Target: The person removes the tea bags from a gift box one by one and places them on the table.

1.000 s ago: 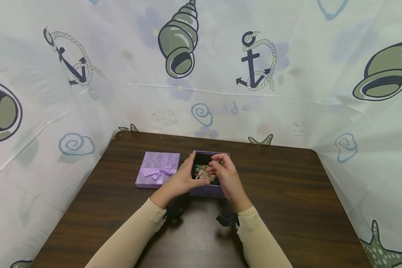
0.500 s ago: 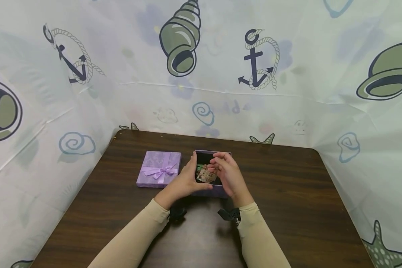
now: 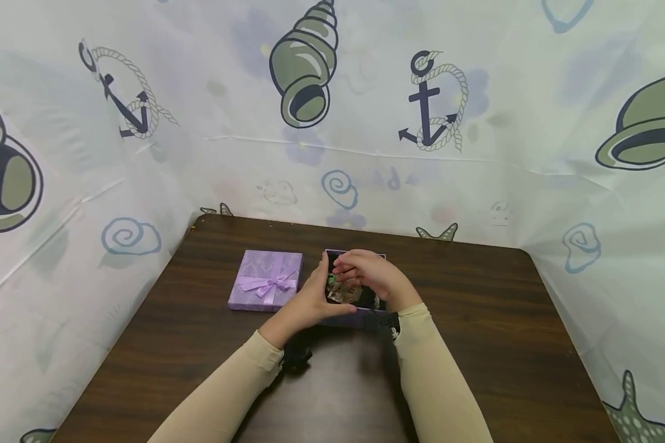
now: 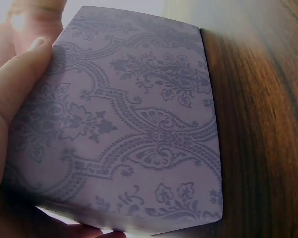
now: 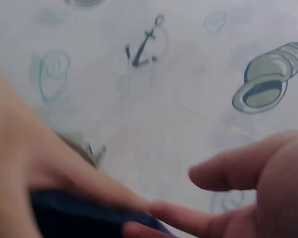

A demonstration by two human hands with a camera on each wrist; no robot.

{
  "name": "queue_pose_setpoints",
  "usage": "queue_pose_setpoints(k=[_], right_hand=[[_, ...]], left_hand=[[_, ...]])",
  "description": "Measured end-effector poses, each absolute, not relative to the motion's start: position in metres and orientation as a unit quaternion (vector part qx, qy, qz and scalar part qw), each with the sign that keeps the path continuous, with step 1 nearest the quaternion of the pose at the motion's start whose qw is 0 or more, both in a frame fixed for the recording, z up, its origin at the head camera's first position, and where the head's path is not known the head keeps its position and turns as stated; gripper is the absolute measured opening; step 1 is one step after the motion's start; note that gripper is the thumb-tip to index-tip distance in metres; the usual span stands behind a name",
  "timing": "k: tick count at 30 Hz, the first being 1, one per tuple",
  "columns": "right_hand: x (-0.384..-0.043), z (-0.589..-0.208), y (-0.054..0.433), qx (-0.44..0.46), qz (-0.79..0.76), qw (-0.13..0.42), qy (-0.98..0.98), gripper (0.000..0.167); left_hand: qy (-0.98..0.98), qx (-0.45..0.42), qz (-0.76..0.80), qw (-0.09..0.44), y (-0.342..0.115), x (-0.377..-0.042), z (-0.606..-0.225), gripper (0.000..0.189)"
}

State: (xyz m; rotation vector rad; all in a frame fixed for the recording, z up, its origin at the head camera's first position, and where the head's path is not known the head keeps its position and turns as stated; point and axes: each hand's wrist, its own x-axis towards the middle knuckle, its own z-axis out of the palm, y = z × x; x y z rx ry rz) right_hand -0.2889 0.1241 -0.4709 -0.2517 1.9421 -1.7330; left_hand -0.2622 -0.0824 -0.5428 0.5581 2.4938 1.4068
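A purple patterned gift box [image 3: 346, 321] stands uncovered on the table, its inside dark. Small brown and green pieces [image 3: 343, 293], too small to identify, lie inside. My left hand [image 3: 303, 303] grips the box at its near left corner, thumb along the front and fingers up the left side. In the left wrist view the thumb presses on the patterned box wall [image 4: 139, 114]. Over the box opening hovers my right hand [image 3: 374, 274], fingers loosely bent, with nothing visible between thumb and fingers. It partly hides the contents.
The matching box lid [image 3: 260, 277] with a lilac ribbon bow [image 3: 267, 284] lies just left of the box. A dark wood table [image 3: 465, 344] carries everything. Behind it and at both sides hangs a sea-themed cloth [image 3: 366, 111].
My right hand has lifted and turned from the box's right side to lie more across its opening. The left hand keeps its grip. The camera view has shifted slightly.
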Motion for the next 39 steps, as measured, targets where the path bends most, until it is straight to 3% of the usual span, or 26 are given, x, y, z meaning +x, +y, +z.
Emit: queue_pose_setpoints(k=[13,18,27,39], right_hand=[[-0.331,-0.474,0.135,-0.154,-0.426,0.331,0.828,0.053],[-0.338,-0.481,0.138,-0.163,-0.433,0.361,0.81,0.054],[-0.35,-0.486,0.141,-0.161,-0.524,0.367,0.752,0.051],[-0.343,-0.488,0.135,-0.182,-0.424,0.341,0.819,0.052]], left_hand=[[0.856,0.179,0.471,0.115,-0.083,-0.258,-0.542,0.148],[0.856,0.18,0.471,0.116,-0.083,-0.257,-0.542,0.148],[0.843,0.192,0.49,0.111,-0.086,-0.26,-0.542,0.147],[0.85,0.182,0.48,0.117,-0.084,-0.258,-0.541,0.148]])
